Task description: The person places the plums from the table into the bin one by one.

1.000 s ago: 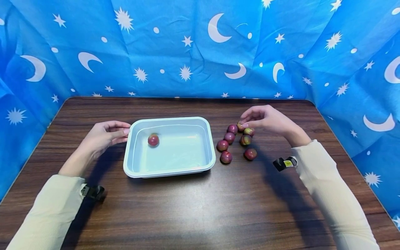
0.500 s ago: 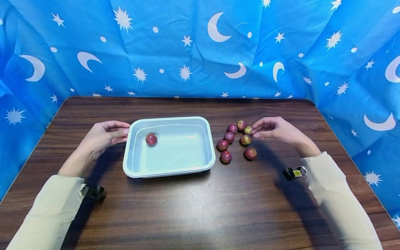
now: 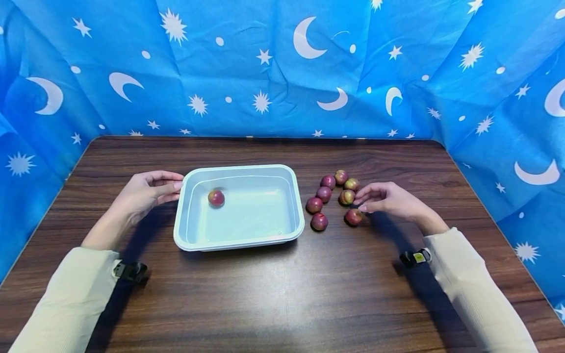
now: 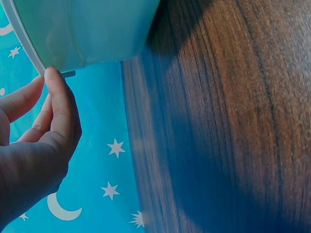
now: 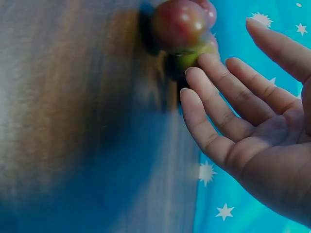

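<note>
My left hand (image 3: 143, 193) pinches the left rim of a white plastic tub (image 3: 247, 240) between thumb and fingertips. The left wrist view shows the thumb and index finger meeting at the tub's rim (image 4: 30, 41). One red plum (image 3: 216, 198) lies inside, toward the tub's left end. To the right of the tub, several plums sit in a loose cluster. My right hand (image 3: 393, 201) hovers beside them, its fingers loosely bent, nearest a red plum (image 3: 353, 217) and a greenish-red plum (image 3: 346, 197). In the right wrist view, the right hand (image 5: 257, 121) holds nothing, palm showing, with fingertips close to the plums.
A dark wood-grain table (image 3: 273, 304) carries everything. Behind it hangs a blue cloth (image 3: 247, 68) printed with white moons and stars. More plums stand between the tub and the right hand, among them a dark red plum (image 3: 320, 222) close to the tub's right side.
My right hand has moved from the far plums back toward the near ones, holding nothing. The plum in the tub rolled slightly left, then back. The left hand stays on the rim.
</note>
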A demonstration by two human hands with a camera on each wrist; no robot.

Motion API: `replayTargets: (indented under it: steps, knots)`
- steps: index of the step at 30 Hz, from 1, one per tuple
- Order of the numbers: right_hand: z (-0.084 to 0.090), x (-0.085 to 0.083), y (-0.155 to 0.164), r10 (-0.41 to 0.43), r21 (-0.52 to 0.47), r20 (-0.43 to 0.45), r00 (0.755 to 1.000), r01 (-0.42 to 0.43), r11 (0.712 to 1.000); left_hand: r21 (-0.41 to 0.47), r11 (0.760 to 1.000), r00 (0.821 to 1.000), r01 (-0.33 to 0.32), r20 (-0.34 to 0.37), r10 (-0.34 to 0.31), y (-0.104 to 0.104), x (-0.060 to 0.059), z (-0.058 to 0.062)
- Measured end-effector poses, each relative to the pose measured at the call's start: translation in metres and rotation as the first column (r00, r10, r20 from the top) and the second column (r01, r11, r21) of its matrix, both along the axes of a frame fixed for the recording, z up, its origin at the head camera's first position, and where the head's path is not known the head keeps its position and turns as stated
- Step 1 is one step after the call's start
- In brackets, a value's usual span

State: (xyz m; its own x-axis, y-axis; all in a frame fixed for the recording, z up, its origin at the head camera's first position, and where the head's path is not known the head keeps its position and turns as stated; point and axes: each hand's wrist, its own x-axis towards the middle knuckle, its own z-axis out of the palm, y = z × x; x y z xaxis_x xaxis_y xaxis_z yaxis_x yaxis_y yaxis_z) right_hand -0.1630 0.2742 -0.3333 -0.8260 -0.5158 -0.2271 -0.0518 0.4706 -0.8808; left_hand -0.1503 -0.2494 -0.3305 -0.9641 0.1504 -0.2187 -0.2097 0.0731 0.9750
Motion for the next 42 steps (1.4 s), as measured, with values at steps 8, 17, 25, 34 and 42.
replayTargets:
  steps: [8, 17, 25, 34, 42]
  knots:
    - [-0.011, 0.001, 0.001, 0.005, 0.019, 0.031, 1.0, -0.005, 1.0, 0.012, 1.0, 1.0, 0.0, 0.004, 0.0, 0.0, -0.001, 0.002]
    - [-0.013, 0.002, 0.001, 0.016, 0.04, 0.04, 0.999, -0.018, 0.999, 0.002, 1.0, 1.0, 0.0, 0.011, 0.0, 0.001, 0.0, 0.003]
    - [-0.017, 0.001, 0.002, 0.016, 0.022, 0.052, 0.999, -0.017, 1.0, 0.045, 0.999, 1.0, 0.012, 0.007, -0.012, 0.0, 0.001, 0.002]
    - [-0.016, 0.002, 0.0, 0.019, 0.039, 0.049, 0.999, -0.021, 0.999, 0.027, 1.0, 1.0, 0.011, 0.007, -0.011, 0.0, 0.001, 0.002]
    - [-0.015, 0.004, -0.001, 0.026, 0.077, 0.036, 0.999, -0.029, 0.997, 0.05, 0.999, 1.0, 0.015, 0.008, -0.015, 0.001, 0.001, 0.003]
